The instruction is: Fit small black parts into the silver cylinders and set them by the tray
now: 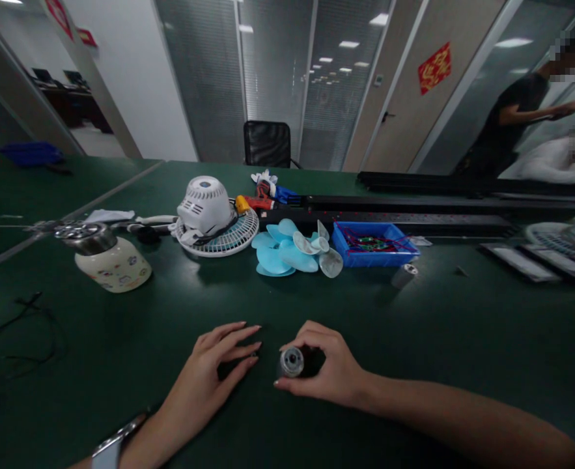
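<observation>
The small motor [292,362] shows dull grey metal. The table [121,365] is matt dark green. Fan blades [287,251] are glossy pale-blue plastic; the jar [114,267] is glossy cream, its lid [84,236] shiny metal.

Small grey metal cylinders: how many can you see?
2. One small grey metal cylinder is gripped by the right hand; the other cylinder lies by the blue plastic tray. More may be hidden.

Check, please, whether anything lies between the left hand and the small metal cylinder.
Nothing visible does: only a strip of green table separates the left hand from the metal cylinder, which the right hand holds.
</observation>
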`<action>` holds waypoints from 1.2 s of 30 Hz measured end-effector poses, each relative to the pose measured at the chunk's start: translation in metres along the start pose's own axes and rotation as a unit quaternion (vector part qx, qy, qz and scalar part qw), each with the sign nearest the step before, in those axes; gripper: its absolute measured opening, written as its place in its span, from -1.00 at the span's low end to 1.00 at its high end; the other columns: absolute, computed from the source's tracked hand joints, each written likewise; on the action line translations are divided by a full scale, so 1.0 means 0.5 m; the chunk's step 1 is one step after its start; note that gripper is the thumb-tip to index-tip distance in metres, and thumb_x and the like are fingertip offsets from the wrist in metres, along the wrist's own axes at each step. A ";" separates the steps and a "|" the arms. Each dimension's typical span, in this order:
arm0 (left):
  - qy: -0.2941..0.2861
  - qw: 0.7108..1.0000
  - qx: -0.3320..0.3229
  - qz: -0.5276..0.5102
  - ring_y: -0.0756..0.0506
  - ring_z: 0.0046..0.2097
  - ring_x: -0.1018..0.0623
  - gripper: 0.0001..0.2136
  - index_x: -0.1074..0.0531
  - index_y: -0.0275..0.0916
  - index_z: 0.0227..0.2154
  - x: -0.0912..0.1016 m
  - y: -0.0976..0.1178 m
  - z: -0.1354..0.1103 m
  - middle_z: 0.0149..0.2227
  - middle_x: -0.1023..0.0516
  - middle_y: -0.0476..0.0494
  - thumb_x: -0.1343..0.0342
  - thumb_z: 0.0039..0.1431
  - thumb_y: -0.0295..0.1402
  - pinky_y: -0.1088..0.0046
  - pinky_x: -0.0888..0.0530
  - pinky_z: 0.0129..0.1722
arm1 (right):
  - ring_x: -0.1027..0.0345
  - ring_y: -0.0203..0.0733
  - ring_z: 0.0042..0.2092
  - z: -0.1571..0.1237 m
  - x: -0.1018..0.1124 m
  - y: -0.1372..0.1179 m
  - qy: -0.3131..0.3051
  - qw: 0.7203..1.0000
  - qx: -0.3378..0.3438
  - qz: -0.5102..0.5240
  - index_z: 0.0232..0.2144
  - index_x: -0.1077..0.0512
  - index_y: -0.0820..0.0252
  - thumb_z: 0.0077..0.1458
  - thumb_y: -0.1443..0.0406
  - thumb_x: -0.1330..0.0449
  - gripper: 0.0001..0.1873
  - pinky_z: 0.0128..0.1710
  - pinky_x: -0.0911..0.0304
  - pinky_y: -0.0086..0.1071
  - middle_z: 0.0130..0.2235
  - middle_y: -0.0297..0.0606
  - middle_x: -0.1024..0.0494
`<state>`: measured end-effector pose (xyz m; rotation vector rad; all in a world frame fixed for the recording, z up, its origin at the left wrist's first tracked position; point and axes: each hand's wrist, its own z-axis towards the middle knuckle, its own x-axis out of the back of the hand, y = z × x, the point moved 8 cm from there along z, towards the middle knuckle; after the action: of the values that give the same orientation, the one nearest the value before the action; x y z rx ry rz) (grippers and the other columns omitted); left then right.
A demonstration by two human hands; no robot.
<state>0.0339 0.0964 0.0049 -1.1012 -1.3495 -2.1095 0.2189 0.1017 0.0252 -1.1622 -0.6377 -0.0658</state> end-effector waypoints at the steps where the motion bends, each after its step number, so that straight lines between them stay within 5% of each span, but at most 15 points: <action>1: -0.009 1.000 0.008 -0.004 -0.24 0.16 -0.42 -0.68 -0.44 0.02 0.04 -0.003 -0.001 -0.001 0.11 -0.52 -0.07 -0.15 0.22 -0.26 -0.03 -0.43 0.08 | -0.37 -0.23 -0.29 0.001 0.002 0.010 0.001 0.998 -0.027 0.052 -0.36 -0.56 0.19 -0.23 0.05 -0.44 -0.59 -0.30 -0.22 -0.36 -0.31 -0.25 -0.49; 4: -0.011 0.999 0.030 -0.032 -0.22 0.20 -0.37 -0.60 -0.37 0.01 0.12 0.000 0.002 -0.002 0.18 -0.43 -0.09 -0.14 0.22 -0.19 0.02 -0.39 0.14 | -0.39 -0.17 -0.14 0.002 -0.013 0.054 -0.005 0.940 -0.149 0.305 -0.28 -0.53 0.19 -0.15 0.01 -0.39 -0.55 -0.10 -0.26 -0.28 -0.19 -0.20 -0.49; 7: 0.009 0.996 0.055 -0.070 -0.17 0.19 -0.39 -0.68 -0.39 0.01 0.10 0.013 -0.001 0.000 0.16 -0.43 -0.09 0.00 0.32 -0.20 0.09 -0.39 0.16 | -0.44 -0.22 -0.15 -0.005 -0.050 0.088 -0.014 0.786 -0.297 0.542 -0.16 -0.47 0.19 -0.03 -0.04 -0.30 -0.49 -0.03 -0.26 -0.30 -0.18 -0.21 -0.53; 9: 0.031 0.993 0.071 -0.088 -0.16 0.14 -0.44 -0.71 -0.46 -0.02 0.01 0.024 -0.008 0.003 0.09 -0.50 -0.10 0.09 0.36 -0.22 0.12 -0.42 0.13 | -0.47 -0.28 -0.20 -0.008 -0.064 0.094 -0.019 0.709 -0.359 0.606 -0.13 -0.45 0.21 0.08 0.00 -0.23 -0.55 -0.05 -0.27 -0.37 -0.21 -0.23 -0.56; 13: 0.041 0.993 0.048 -0.101 -0.19 0.06 -0.47 -0.66 -0.54 -0.15 -0.45 0.034 -0.004 0.009 -0.13 -0.62 -0.11 0.08 0.35 -0.26 0.20 -0.49 0.01 | -0.49 -0.31 -0.25 -0.002 -0.064 0.088 -0.016 0.658 -0.397 0.640 -0.17 -0.47 0.24 0.26 0.02 -0.03 -0.58 -0.09 -0.30 -0.40 -0.27 -0.21 -0.59; 16: 0.043 0.994 0.026 -0.097 -0.20 0.01 -0.49 -0.69 -0.55 -0.15 -0.46 0.039 0.004 0.011 -0.21 -0.65 -0.11 0.04 0.32 -0.30 0.24 -0.51 -0.05 | -0.50 -0.28 -0.27 -0.001 -0.061 0.083 -0.006 0.650 -0.405 0.644 -0.21 -0.48 0.25 0.28 0.00 0.04 -0.52 -0.12 -0.33 -0.37 -0.29 -0.19 -0.60; 19: 0.052 0.994 0.012 -0.095 -0.21 -0.03 -0.50 -0.76 -0.59 -0.13 -0.33 0.044 0.010 0.011 -0.23 -0.65 -0.12 0.00 0.28 -0.34 0.23 -0.51 -0.07 | -0.49 -0.27 -0.29 -0.004 -0.060 0.085 -0.003 0.656 -0.408 0.635 -0.24 -0.48 0.26 0.28 -0.01 0.04 -0.50 -0.16 -0.35 -0.35 -0.32 -0.19 -0.59; 23: 0.054 0.994 0.012 -0.099 -0.21 -0.03 -0.49 -0.70 -0.58 -0.14 -0.42 0.046 0.011 0.011 -0.22 -0.64 -0.12 0.05 0.29 -0.34 0.22 -0.50 -0.07 | -0.46 -0.31 -0.32 -0.004 -0.064 0.093 -0.021 0.694 -0.387 0.606 -0.25 -0.47 0.24 0.24 0.00 -0.03 -0.56 -0.22 -0.35 -0.40 -0.35 -0.23 -0.56; 25: 0.049 0.994 0.011 -0.102 -0.21 -0.02 -0.48 -0.66 -0.56 -0.15 -0.48 0.045 0.013 0.011 -0.20 -0.64 -0.12 0.09 0.30 -0.34 0.22 -0.49 -0.06 | -0.46 -0.29 -0.28 0.001 -0.055 0.095 -0.029 0.742 -0.353 0.569 -0.22 -0.46 0.22 0.16 0.00 -0.14 -0.60 -0.26 -0.34 -0.41 -0.30 -0.23 -0.55; 27: 0.043 0.994 0.008 -0.101 -0.21 -0.01 -0.47 -0.63 -0.55 -0.15 -0.50 0.044 0.016 0.012 -0.19 -0.63 -0.13 0.11 0.31 -0.33 0.22 -0.49 -0.07 | -0.45 -0.26 -0.28 0.009 -0.028 0.091 -0.042 0.825 -0.294 0.481 -0.21 -0.46 0.22 0.06 0.00 -0.24 -0.58 -0.34 -0.32 -0.42 -0.26 -0.20 -0.55; 29: 0.041 0.994 0.007 -0.100 -0.21 -0.01 -0.47 -0.62 -0.55 -0.15 -0.50 0.044 0.018 0.013 -0.18 -0.63 -0.13 0.13 0.32 -0.33 0.23 -0.49 -0.08 | -0.42 -0.26 -0.33 0.018 0.023 0.086 -0.038 0.914 -0.220 0.338 -0.19 -0.46 0.23 0.00 0.01 -0.28 -0.55 -0.43 -0.28 -0.43 -0.26 -0.19 -0.55; 31: 0.044 0.994 0.004 -0.101 -0.21 -0.02 -0.47 -0.60 -0.52 -0.16 -0.56 0.046 0.021 0.014 -0.17 -0.63 -0.13 0.13 0.31 -0.34 0.24 -0.50 -0.10 | -0.39 -0.27 -0.35 0.022 0.098 0.090 0.019 0.967 -0.167 0.192 -0.15 -0.45 0.21 0.02 0.02 -0.26 -0.55 -0.46 -0.25 -0.43 -0.24 -0.19 -0.56; 33: 0.049 0.994 -0.001 -0.101 -0.21 -0.03 -0.47 -0.58 -0.44 -0.18 -0.66 0.048 0.024 0.014 -0.16 -0.62 -0.13 0.12 0.30 -0.34 0.24 -0.50 -0.11 | -0.40 -0.24 -0.33 0.017 0.189 0.110 0.116 0.979 -0.152 0.075 -0.08 -0.40 0.20 0.06 0.02 -0.22 -0.53 -0.45 -0.26 -0.41 -0.21 -0.18 -0.56; 36: 0.056 0.994 -0.003 -0.096 -0.20 -0.05 -0.48 -0.59 -0.39 -0.19 -0.69 0.047 0.020 0.013 -0.19 -0.62 -0.13 0.08 0.29 -0.35 0.24 -0.50 -0.11 | -0.38 -0.20 -0.42 0.003 0.302 0.154 0.219 0.957 -0.169 -0.090 -0.05 -0.37 0.23 0.08 0.00 -0.15 -0.49 -0.45 -0.24 -0.35 -0.36 -0.23 -0.54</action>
<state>0.0293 0.0996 0.0308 -0.8720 -1.4462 -2.2741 0.3708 0.1757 0.0368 -1.3584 -0.3401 -0.5921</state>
